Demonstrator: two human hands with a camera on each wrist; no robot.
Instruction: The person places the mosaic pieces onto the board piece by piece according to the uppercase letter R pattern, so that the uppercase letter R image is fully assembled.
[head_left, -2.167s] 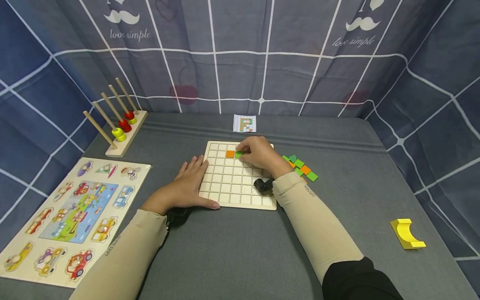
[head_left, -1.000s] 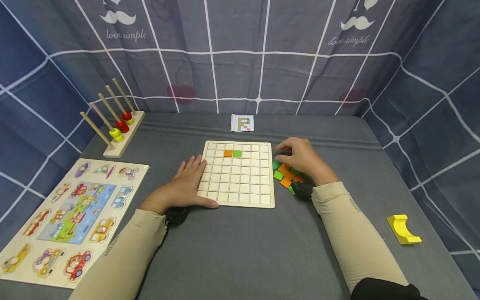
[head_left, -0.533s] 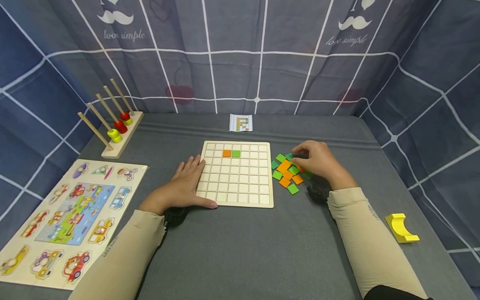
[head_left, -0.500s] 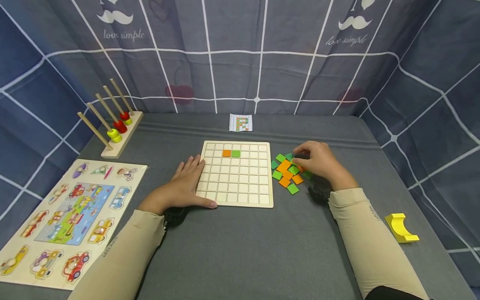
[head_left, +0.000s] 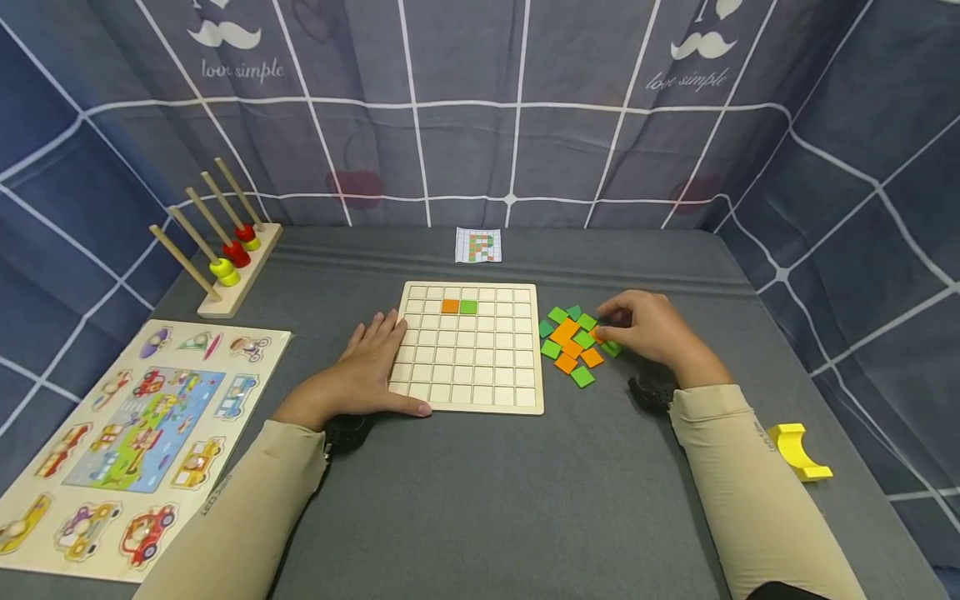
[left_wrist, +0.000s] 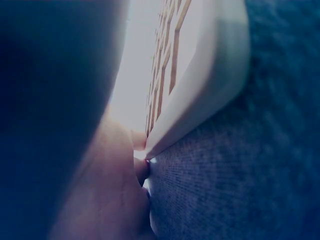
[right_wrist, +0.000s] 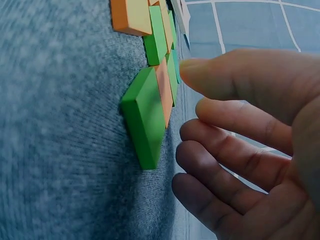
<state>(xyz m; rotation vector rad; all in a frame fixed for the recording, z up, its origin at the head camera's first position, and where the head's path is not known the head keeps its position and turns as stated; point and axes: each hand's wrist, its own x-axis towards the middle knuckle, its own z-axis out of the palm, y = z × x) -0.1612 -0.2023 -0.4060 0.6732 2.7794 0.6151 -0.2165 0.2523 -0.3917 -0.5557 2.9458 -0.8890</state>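
Observation:
A wooden grid board (head_left: 465, 367) lies on the table, an orange tile (head_left: 450, 307) and a green tile (head_left: 468, 307) side by side in its second row. My left hand (head_left: 352, 375) rests spread at the board's left edge, thumb at the near left corner; the left wrist view shows the board's rim (left_wrist: 200, 90) close to it. At the right end of a loose pile of orange and green tiles (head_left: 566, 332) is my right hand (head_left: 656, 333). In the right wrist view its relaxed fingers (right_wrist: 230, 165) hold nothing, beside a green tile (right_wrist: 147, 120).
A small patterned card (head_left: 478, 246) lies behind the board. At left stand a peg stacker (head_left: 240, 287) with red and yellow rings and a vehicle picture puzzle (head_left: 255, 350) in front of it. A yellow curved block (head_left: 801, 454) is at the right, by the right sleeve.
My right hand has gone from the board to the loose tiles, then across to their right side. The green tile stays beside the orange one. My left hand keeps its place on the board.

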